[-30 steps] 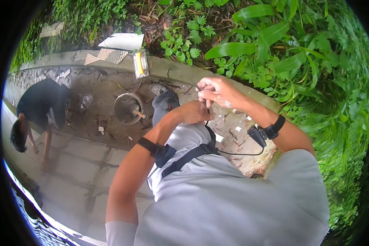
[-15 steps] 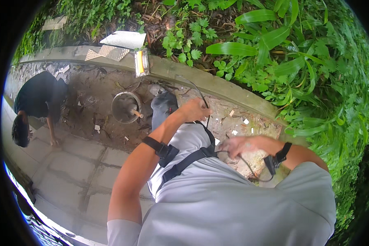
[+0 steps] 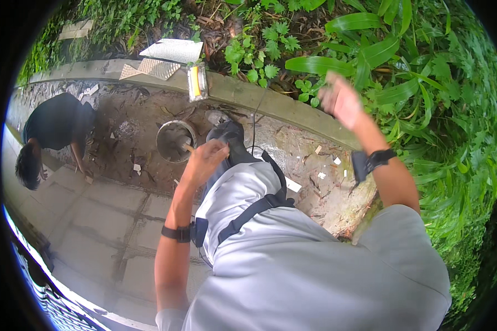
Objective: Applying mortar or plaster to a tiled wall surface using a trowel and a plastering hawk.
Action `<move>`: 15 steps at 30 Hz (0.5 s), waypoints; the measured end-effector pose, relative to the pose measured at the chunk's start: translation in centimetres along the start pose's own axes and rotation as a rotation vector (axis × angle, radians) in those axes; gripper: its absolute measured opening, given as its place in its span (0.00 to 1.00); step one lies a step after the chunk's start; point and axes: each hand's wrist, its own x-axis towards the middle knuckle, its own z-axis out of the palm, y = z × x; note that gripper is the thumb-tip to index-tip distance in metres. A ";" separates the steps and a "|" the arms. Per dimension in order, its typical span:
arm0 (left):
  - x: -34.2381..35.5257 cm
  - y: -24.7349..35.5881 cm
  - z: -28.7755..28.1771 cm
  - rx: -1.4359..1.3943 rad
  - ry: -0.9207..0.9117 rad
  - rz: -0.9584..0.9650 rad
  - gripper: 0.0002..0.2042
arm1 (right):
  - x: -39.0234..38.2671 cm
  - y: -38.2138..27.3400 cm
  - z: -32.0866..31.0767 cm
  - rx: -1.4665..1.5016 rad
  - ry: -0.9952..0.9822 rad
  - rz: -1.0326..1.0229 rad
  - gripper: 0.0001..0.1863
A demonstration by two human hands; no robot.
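Note:
My left hand [image 3: 209, 156] is above my thigh, beside the bucket, with its fingers curled together; anything pinched in them is hidden. Raised over the curb near the broad leaves is my right hand [image 3: 342, 102], blurred by motion, its fingers loosely apart and holding nothing. A thin black cable [image 3: 254, 128] hangs by my leg, out of both hands. Black straps with small dark boxes circle both wrists, and a black strap [image 3: 254, 211] crosses my grey shirt. The round bucket [image 3: 159, 142] contains grey material and a wooden-handled tool [image 3: 186, 147].
Another person [image 3: 58, 124] bends at the left, a hand on the grey paving slabs [image 3: 107, 209]. On the curb [image 3: 232, 91] lie a white board [image 3: 173, 50], a patterned tile piece [image 3: 159, 68] and a yellow-and-white package [image 3: 196, 81]. White fragments dot the dirt; dense plants border it.
My left hand has let go of the cable and moved left toward the bucket. My right hand has swung up and away from my waist, over the curb.

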 end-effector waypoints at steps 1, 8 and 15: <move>-0.6 -1.6 -0.5 -0.021 0.053 -0.045 0.18 | 0.2 5.5 -2.0 -0.108 0.101 0.217 0.14; -8.0 -11.3 -2.9 -0.177 0.300 -0.306 0.17 | -12.5 31.9 -9.8 -0.428 -0.687 0.571 0.19; -14.9 -18.8 -1.8 -0.301 0.350 -0.463 0.19 | -9.3 25.1 1.0 0.155 -0.084 0.783 0.23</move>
